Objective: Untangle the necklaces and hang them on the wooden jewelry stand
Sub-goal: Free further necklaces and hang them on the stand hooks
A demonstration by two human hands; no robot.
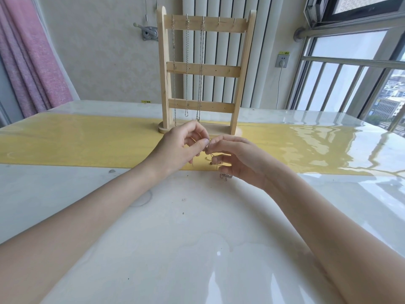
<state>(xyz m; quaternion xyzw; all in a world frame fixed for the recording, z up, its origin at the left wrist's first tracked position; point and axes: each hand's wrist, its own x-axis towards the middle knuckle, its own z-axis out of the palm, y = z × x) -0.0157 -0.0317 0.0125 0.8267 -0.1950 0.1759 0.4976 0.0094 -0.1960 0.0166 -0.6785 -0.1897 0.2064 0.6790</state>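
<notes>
Silver chain necklace (pixel 217 164) dangles in a tangle between both hands, just above the glossy white table (pixel 175 227) and its yellow runner (pixel 87 145). The left hand (pixel 182 148) and right hand (pixel 236 159) each pinch it. Behind them, the wooden jewelry stand (pixel 203 69) carries three hung chains (pixel 187 62).

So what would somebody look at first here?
Probably the two hands in the middle, the left hand and right hand, pinching a tangled thin chain just above the yellow strip. Right behind them stands the wooden jewelry stand, with three necklaces already hanging from its top hooks.
</notes>
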